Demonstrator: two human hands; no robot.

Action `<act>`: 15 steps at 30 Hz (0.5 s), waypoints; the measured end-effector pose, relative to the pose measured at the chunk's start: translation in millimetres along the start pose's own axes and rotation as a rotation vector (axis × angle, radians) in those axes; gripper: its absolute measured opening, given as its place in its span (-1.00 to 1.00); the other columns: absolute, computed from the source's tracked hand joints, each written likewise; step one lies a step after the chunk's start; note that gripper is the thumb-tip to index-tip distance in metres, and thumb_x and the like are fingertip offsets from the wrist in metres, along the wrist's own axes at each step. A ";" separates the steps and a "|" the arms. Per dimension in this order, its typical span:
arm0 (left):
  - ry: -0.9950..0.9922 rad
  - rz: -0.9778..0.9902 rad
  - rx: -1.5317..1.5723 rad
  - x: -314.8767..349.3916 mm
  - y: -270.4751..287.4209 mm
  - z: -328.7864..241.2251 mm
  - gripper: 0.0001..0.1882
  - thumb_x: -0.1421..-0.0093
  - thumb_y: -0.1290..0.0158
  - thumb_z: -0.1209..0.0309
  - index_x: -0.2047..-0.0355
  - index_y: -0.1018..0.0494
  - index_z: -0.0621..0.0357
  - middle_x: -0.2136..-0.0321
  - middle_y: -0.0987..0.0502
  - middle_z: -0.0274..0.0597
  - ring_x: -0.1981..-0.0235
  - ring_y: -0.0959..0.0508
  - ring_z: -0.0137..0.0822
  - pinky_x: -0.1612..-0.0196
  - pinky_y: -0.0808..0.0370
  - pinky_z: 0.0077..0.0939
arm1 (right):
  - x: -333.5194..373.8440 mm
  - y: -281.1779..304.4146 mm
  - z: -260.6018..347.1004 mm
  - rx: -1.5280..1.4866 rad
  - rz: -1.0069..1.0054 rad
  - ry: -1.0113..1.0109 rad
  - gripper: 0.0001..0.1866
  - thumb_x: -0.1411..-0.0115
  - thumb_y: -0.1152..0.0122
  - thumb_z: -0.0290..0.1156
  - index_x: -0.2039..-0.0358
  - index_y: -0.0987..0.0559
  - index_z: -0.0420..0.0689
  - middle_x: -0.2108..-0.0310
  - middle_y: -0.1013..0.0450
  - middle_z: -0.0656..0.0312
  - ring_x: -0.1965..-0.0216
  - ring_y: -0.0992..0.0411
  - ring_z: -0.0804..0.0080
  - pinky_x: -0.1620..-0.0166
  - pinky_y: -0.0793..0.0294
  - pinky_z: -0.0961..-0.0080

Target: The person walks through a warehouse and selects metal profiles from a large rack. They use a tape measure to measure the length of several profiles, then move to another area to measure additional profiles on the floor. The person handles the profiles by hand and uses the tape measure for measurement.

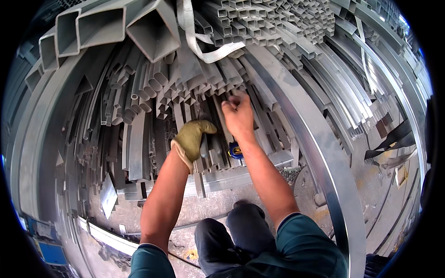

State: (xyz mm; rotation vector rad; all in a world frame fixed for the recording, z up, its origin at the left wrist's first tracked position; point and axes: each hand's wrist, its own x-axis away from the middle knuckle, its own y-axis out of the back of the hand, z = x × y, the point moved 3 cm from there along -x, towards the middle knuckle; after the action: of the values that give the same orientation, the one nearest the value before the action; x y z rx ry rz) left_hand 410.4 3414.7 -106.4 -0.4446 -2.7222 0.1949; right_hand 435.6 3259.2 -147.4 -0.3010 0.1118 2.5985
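Note:
My left hand (194, 135), in a yellow-green work glove, reaches in among the metal tubes with its fingers curled together; what they close on, if anything, is hidden. My bare right hand (239, 114) is just ahead and to the right, fingers bent in by the cut ends of a bundle of rectangular tubes (183, 88). Whatever lies inside those fingers cannot be made out. A blue, black and yellow tape measure (235, 150) rests beside my right forearm, over the lower tubes. Narrow metal bars (200, 184) stick out toward me beneath my left wrist.
Large square tubes (155, 32) jut out at the upper left, with a pale webbing strap (211, 54) hanging beside them. Small square tubes (273, 21) are stacked at the back. A long metal beam (320, 157) runs down my right side. Shiny lengths (345, 88) lie beyond it.

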 end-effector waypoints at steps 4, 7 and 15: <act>-0.496 0.040 -0.492 68.2 6.0 26.3 -0.74 -0.06 -0.17 0.54 0.19 -0.58 0.31 0.33 -0.63 -0.11 0.32 -0.63 -0.31 0.23 -0.57 -0.47 | -4.0 14.7 -16.4 0.132 -0.041 0.102 -0.30 -0.07 -0.30 -0.42 -0.19 -0.27 -0.36 0.00 -0.42 -0.12 0.02 -0.48 0.10 0.00 -0.50 0.23; -0.123 -0.152 -0.314 126.3 8.6 20.3 -0.63 -0.05 -0.16 0.56 0.07 -0.55 0.27 0.34 -0.62 -0.17 0.31 -0.57 -0.43 0.21 -0.49 -0.57 | -2.3 22.9 -21.8 0.181 0.033 0.138 -0.31 -0.07 -0.29 -0.41 -0.19 -0.29 -0.38 -0.02 -0.43 -0.16 0.00 -0.48 0.04 -0.05 -0.49 0.25; -0.570 -0.921 -1.376 205.9 91.3 -8.4 -0.30 -0.07 -0.15 0.41 -0.26 -0.26 0.14 0.21 -0.55 0.12 0.24 -0.61 0.06 0.18 -0.56 -0.16 | -1.0 23.4 -26.3 0.363 0.065 0.204 -0.45 -0.07 -0.29 -0.34 -0.04 -0.43 -0.36 0.10 -0.51 -0.14 0.04 -0.51 -0.01 -0.02 -0.48 0.21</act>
State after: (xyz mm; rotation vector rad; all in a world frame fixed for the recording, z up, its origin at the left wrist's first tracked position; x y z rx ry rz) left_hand 257.9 3569.4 -46.3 0.6958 -2.7683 -2.0642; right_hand 429.6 3235.0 -172.3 -0.4317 0.6656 2.5405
